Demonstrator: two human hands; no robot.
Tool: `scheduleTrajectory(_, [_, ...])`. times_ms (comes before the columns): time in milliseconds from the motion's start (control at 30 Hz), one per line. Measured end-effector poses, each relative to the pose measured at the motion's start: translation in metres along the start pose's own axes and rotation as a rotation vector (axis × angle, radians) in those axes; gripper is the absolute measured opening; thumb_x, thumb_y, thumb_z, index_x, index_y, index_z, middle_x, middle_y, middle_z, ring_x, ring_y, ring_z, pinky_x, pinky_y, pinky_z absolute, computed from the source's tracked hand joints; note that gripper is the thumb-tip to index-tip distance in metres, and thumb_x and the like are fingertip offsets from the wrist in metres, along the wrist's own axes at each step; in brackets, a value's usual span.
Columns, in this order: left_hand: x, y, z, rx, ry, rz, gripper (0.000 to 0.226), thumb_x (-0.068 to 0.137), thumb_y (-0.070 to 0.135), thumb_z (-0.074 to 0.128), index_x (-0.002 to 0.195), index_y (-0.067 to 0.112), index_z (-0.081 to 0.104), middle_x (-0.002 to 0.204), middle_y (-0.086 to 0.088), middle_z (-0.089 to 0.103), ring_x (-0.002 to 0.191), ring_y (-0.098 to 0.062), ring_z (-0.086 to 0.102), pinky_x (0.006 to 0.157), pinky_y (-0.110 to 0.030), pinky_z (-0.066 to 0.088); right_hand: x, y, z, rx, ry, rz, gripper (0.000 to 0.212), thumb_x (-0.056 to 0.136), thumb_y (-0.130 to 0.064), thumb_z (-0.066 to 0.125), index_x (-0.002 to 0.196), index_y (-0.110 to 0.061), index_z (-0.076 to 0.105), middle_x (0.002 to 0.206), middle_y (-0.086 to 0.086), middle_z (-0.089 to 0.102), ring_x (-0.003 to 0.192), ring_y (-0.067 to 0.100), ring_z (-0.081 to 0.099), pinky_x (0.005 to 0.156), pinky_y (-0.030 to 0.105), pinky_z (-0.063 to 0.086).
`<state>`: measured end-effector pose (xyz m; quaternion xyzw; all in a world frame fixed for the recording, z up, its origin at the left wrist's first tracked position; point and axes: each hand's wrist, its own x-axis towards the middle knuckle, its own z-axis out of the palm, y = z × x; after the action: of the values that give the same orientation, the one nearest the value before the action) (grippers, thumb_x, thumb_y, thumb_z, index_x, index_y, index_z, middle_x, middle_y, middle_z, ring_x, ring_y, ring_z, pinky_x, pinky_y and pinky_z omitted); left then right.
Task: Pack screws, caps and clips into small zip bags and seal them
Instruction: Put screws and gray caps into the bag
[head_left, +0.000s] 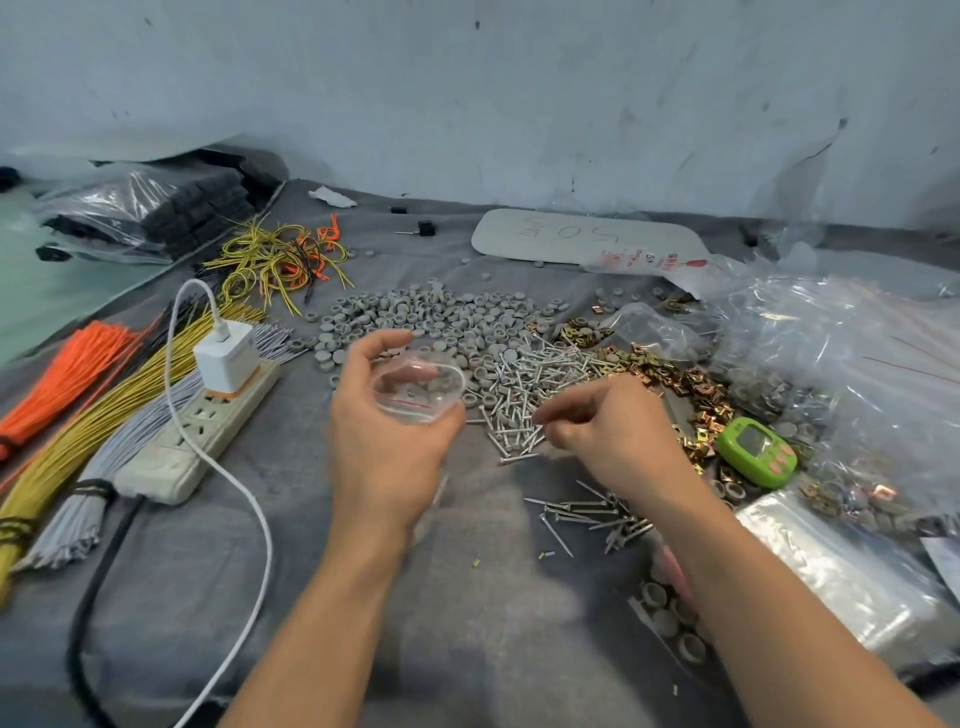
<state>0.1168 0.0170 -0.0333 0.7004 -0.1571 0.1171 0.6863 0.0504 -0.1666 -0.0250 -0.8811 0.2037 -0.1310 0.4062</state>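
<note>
Right now my left hand (384, 441) holds a small clear zip bag (418, 387) in the middle of the gray cloth (467, 623). My thumb and fingers curl round its top and keep the mouth pulled into a round hole. The mouth points up at me. The bag's long side runs from the mouth down toward the near side, behind my palm. A thin red line runs along the near lip. A few gray caps show inside the bag, though the plastic is shiny and I cannot count them.

My right hand (613, 431) is just to the right of the bag, over the near edge of the screws (530, 379). Its fingers are bent and pinched close together. They are blurry, so I cannot tell if a screw is between them.

The short screws lie in a messy heap, pointing every way. The loose caps (441, 312) are spread just beyond them, on the far side. Gold clips (670, 369) lie to the right of the screws. Some longer screws (592, 512) sit near my right wrist.

A green gadget (756, 452) lies by the clips. A flat stack of empty bags (831, 561) is at the near right. On the left, a white charger (226, 356) is plugged into a power strip (208, 421).
</note>
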Motion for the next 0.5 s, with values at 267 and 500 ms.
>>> scheduleTrajectory(267, [0.006, 0.007, 0.002, -0.509, 0.033, -0.231, 0.064, 0.06, -0.002, 0.081, 0.118, 0.018, 0.064, 0.094, 0.0, 0.069, 0.083, -0.013, 0.067, 0.073, -0.029, 0.055, -0.004, -0.01, 0.024, -0.443, -0.129, -0.028, 0.022, 0.086, -0.01, 0.068, 0.081, -0.031, 0.068, 0.083, -0.004, 0.072, 0.081, 0.02, 0.068, 0.077, 0.035, 0.059])
scheduleTrajectory(500, [0.006, 0.014, -0.004, -0.814, 0.102, -0.291, 0.049, 0.067, 0.006, 0.072, 0.114, 0.015, 0.062, 0.088, 0.005, 0.068, 0.085, -0.009, 0.066, 0.09, -0.026, 0.051, -0.009, -0.007, 0.029, -0.411, -0.12, -0.03, 0.021, 0.088, -0.008, 0.064, 0.082, -0.027, 0.068, 0.083, -0.002, 0.072, 0.08, 0.024, 0.068, 0.077, 0.041, 0.061])
